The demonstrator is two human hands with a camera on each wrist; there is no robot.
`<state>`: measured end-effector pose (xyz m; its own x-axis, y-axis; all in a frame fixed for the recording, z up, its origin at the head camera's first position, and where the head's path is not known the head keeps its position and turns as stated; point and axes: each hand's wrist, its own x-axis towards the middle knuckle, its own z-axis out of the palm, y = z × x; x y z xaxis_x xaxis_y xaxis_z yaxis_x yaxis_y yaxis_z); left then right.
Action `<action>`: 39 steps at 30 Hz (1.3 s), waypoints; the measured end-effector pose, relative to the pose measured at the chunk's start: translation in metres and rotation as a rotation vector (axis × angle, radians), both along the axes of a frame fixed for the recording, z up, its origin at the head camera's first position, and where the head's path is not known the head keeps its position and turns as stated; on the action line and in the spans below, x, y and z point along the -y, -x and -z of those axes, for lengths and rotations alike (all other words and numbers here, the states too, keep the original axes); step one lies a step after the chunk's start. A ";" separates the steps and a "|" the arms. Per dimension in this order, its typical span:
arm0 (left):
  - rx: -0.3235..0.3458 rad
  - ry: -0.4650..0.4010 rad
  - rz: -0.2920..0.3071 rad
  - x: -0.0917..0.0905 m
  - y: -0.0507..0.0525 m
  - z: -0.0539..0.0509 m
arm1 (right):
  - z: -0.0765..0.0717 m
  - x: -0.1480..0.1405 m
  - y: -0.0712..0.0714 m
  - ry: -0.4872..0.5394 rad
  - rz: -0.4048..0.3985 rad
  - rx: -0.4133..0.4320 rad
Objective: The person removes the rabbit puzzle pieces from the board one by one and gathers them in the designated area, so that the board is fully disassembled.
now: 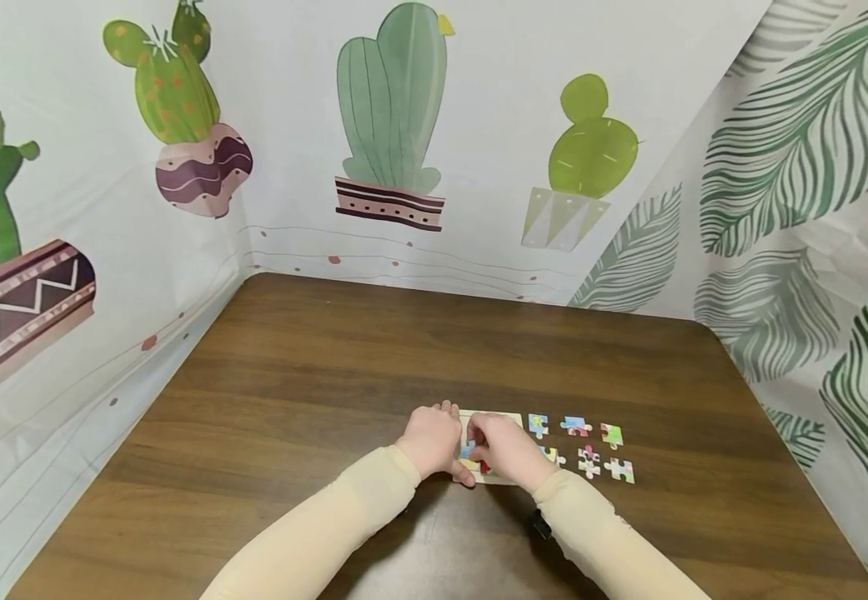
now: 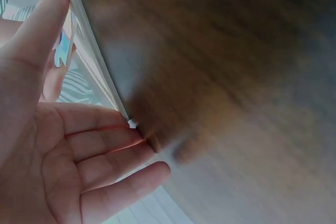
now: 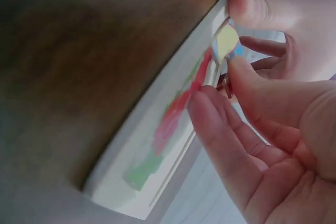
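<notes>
Pinching a yellow-and-blue puzzle piece (image 3: pixel 227 39) at the left part of the puzzle tray (image 3: pixel 111 191), the right hand (image 1: pixel 506 450) curls thumb and fingers together. The left hand (image 1: pixel 434 437) grips nothing, its fingers extended along the tray's left edge and its thumb at the near left corner. Loose pieces (image 1: pixel 619 469) lie on the table (image 1: pixel 328 375), just right of the tray.
</notes>
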<state>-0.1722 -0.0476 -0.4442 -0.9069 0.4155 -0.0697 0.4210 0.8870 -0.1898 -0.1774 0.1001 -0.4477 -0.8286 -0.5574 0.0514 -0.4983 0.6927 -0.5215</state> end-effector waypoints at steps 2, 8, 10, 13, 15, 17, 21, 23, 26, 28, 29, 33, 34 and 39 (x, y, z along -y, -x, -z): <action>0.010 0.009 -0.005 0.000 0.001 0.000 | 0.002 -0.001 0.000 0.017 0.005 0.008; 0.051 0.026 -0.017 -0.001 0.002 0.002 | 0.007 -0.006 0.003 0.087 0.020 0.037; 0.065 0.024 -0.022 -0.001 0.002 0.002 | 0.008 -0.008 0.004 0.116 0.021 0.064; 0.070 0.016 -0.024 -0.001 0.002 0.001 | 0.008 -0.012 0.005 0.162 0.034 0.105; 0.064 0.007 -0.022 -0.001 0.002 0.001 | 0.008 -0.015 0.006 0.193 0.047 0.131; 0.059 0.006 -0.018 0.000 0.002 0.002 | 0.006 -0.018 0.006 0.227 0.057 0.158; 0.064 0.011 -0.016 0.000 0.002 0.003 | 0.001 -0.027 0.006 0.289 0.055 0.198; 0.072 0.013 -0.021 -0.001 0.002 0.004 | -0.001 -0.032 0.005 0.299 0.049 0.206; 0.078 0.019 -0.030 -0.001 0.003 0.004 | -0.003 -0.042 0.005 0.294 0.050 0.217; 0.081 0.027 -0.034 -0.002 0.002 0.003 | -0.002 -0.051 0.005 0.287 0.056 0.230; 0.079 0.029 -0.035 -0.002 0.002 0.003 | -0.001 -0.056 0.005 0.286 0.061 0.243; 0.080 0.036 -0.040 -0.003 0.001 0.002 | 0.001 -0.076 0.003 0.279 0.091 0.283; 0.079 0.033 -0.043 -0.002 0.001 0.002 | 0.001 -0.081 0.003 0.277 0.099 0.292; 0.074 0.031 -0.044 -0.003 -0.001 0.001 | 0.002 -0.104 -0.003 0.264 0.127 0.321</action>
<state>-0.1716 -0.0443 -0.4454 -0.9160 0.3722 -0.1496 0.3959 0.8990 -0.1871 -0.1740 0.2041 -0.4501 -0.8870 -0.4523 -0.0933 -0.2011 0.5602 -0.8036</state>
